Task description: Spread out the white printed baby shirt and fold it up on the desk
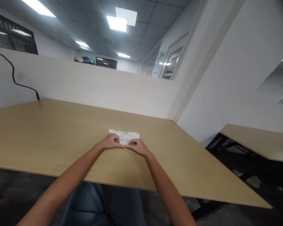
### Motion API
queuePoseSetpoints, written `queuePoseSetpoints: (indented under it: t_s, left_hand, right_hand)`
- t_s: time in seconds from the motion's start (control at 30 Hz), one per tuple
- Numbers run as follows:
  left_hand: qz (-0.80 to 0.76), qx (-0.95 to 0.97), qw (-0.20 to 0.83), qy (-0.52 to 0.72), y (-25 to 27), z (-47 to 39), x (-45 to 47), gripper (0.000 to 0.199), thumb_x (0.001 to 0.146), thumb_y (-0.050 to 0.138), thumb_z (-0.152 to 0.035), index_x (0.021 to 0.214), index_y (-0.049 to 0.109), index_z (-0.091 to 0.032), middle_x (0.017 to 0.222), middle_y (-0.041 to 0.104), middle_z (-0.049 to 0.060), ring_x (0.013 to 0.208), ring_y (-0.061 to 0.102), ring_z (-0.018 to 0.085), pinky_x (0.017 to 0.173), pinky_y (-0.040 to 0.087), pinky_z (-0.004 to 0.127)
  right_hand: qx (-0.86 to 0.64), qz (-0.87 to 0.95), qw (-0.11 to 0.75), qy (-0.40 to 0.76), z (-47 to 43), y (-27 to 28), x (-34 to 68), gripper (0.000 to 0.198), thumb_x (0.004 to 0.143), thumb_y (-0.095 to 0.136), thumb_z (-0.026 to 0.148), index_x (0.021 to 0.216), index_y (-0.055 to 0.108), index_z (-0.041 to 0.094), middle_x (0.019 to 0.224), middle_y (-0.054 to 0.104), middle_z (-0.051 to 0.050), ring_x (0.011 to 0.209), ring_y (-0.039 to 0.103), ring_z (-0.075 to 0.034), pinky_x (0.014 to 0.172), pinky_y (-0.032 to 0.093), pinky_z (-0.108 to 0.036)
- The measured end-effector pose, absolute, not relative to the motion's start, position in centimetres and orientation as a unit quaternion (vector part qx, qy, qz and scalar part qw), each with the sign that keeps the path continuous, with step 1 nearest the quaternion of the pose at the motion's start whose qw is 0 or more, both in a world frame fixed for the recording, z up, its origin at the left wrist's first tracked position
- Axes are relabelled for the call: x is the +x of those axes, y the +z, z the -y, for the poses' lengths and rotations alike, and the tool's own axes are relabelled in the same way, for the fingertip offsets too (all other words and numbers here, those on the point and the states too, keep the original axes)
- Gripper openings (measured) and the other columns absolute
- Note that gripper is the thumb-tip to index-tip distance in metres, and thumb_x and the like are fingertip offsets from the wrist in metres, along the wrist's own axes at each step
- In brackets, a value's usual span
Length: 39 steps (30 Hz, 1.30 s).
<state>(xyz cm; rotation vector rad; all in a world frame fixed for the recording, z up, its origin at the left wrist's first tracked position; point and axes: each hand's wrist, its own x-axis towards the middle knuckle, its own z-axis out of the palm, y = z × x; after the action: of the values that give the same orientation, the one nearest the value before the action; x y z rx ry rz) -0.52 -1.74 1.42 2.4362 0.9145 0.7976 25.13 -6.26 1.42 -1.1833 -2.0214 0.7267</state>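
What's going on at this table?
A person sits at a wooden table, both bare hands on a small white printed sheet. The left hand and right hand meet at its near edge, fingers curled; whether they pinch it is too small to tell. The sheet's far edge looks uneven, and its print is unreadable from here.

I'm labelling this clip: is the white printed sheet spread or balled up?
Spread: the sheet lies broad on the table, printed face showing, far edge wavy. Hidden folds: cannot tell.
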Motion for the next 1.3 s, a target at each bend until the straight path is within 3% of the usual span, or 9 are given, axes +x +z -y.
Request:
queuePoseSetpoints:
  t_s: [0.23,0.47,1.3]
  left_hand:
    - [-0.334,0.88,0.191,0.279,0.51,1.7,0.12,0.052,0.079,0.07,-0.067,0.068,0.067,-0.017,0.066,0.065,0.0,0.067,0.055,0.014,0.061,0.032,0.024]
    - [-0.333,0.883,0.187,0.273,0.5,1.62,0.15,0.052,0.079,0.07,-0.068,0.069,0.069,-0.017,0.07,0.068,0.001,0.069,0.057,0.014,0.062,0.034,0.024]
    - [-0.339,0.88,0.193,0.272,0.76,1.98,0.22,0.051,0.078,0.071,-0.068,0.068,0.067,-0.017,0.07,0.068,0.002,0.07,0.057,0.015,0.062,0.035,0.025]
  right_hand:
    - [-0.453,0.777,0.332,0.284,6.29,1.3,25.03,0.035,0.077,0.079,0.052,0.078,0.076,0.017,0.064,0.058,0.001,0.063,0.046,-0.012,0.059,0.032,-0.025]
    - [-0.454,0.783,0.325,0.273,6.07,1.03,25.13,0.036,0.077,0.079,0.053,0.08,0.077,0.017,0.068,0.063,-0.001,0.065,0.049,-0.013,0.06,0.034,-0.025]
    - [-0.454,0.784,0.323,0.274,5.88,0.74,25.2,0.037,0.078,0.076,0.054,0.079,0.076,0.017,0.065,0.059,0.0,0.063,0.046,-0.013,0.059,0.033,-0.025]
